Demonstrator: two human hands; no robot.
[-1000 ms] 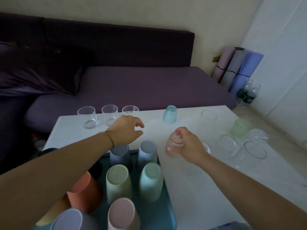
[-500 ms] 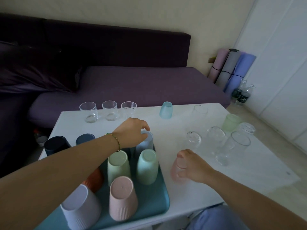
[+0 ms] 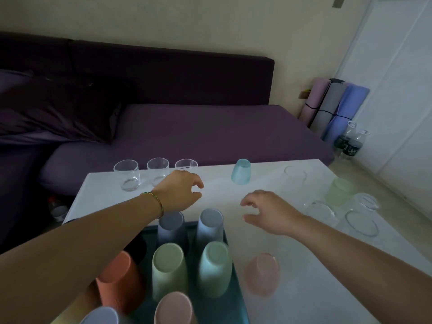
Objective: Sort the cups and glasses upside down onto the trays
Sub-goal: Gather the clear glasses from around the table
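Observation:
A teal tray (image 3: 230,286) at the near left holds several plastic cups upside down, among them a grey-blue one (image 3: 210,226), a pale green one (image 3: 168,268) and an orange one (image 3: 119,277). A pink frosted glass (image 3: 263,273) stands upside down on the white table (image 3: 315,288) just right of the tray. My left hand (image 3: 178,190) hovers above the tray's far end, fingers loosely curled, holding nothing. My right hand (image 3: 266,211) hovers over the table's middle, fingers spread and empty. A blue frosted glass (image 3: 240,171) stands upside down at the far edge.
Three clear glasses (image 3: 127,175) stand upright along the table's far left edge. Several clear glasses (image 3: 361,220) and a green frosted glass (image 3: 339,190) crowd the right side. A purple sofa (image 3: 198,132) lies behind the table; rolled mats (image 3: 336,106) and bottles stand at the right wall.
My right hand set the pink glass upside down on the table beside the tray, let go and moved away toward the far side. My left hand lifted off the grey-blue cup.

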